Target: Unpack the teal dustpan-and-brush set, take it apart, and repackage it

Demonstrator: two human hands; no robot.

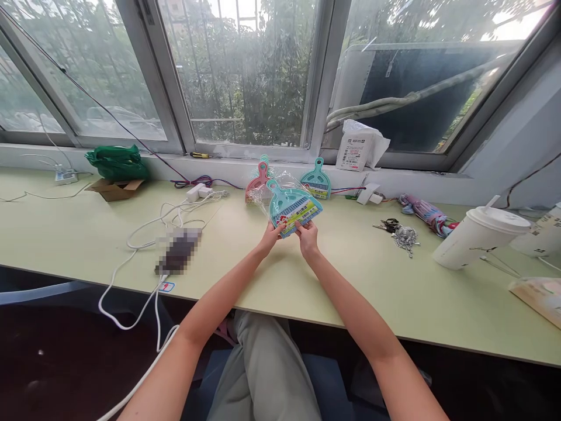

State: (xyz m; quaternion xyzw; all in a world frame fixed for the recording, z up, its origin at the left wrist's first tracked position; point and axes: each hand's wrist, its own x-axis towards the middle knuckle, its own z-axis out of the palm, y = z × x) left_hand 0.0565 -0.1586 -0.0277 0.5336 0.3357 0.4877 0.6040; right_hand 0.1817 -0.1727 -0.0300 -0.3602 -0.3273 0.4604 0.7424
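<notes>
A mint-green mini dustpan and brush set (294,206) with a yellow-green printed label is held up over the table, tilted, with clear plastic film about its top. My left hand (270,235) is closed on its lower left corner. At the lower right edge, my right hand (307,234) grips the same set, thumb on the front; the fingers behind are hidden. A pink dustpan set (258,186) stands behind it by the window ledge, partly covered. Another mint-green dustpan set (317,178) leans against the ledge just to the right.
White cables (131,248) and a blurred-out dark object (179,251) lie to the left. Farther left are a small cardboard box (116,190) and a green bag (116,162). Keys (401,234), a folded umbrella (427,216) and a lidded white cup (477,237) are on the right.
</notes>
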